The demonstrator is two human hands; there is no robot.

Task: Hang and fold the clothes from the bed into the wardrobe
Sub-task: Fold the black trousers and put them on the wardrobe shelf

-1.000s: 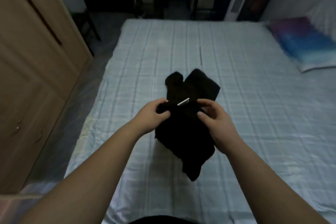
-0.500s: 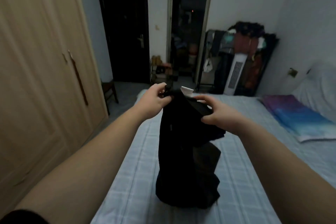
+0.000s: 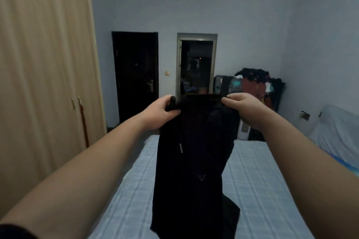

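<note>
A black pair of trousers (image 3: 194, 161) with a drawstring hangs in front of me over the bed (image 3: 258, 186). My left hand (image 3: 161, 112) grips the left end of the waistband. My right hand (image 3: 244, 110) pinches the right end. The waistband is stretched level between the two hands at chest height. The legs hang down, and their lower ends sag near the light blue checked sheet. The beige wardrobe (image 3: 44, 75) stands along the left wall with its doors closed.
A dark closed door (image 3: 136, 75) and an open doorway (image 3: 196, 66) are in the far wall. A rack piled with clothes (image 3: 258, 85) and a white fan stand at the bed's far right corner. A narrow floor strip runs between wardrobe and bed.
The hands have lifted the black trousers off the bed and spread apart along the waistband. The garment now hangs open and full length. My view has tilted up from the bed toward the far wall.
</note>
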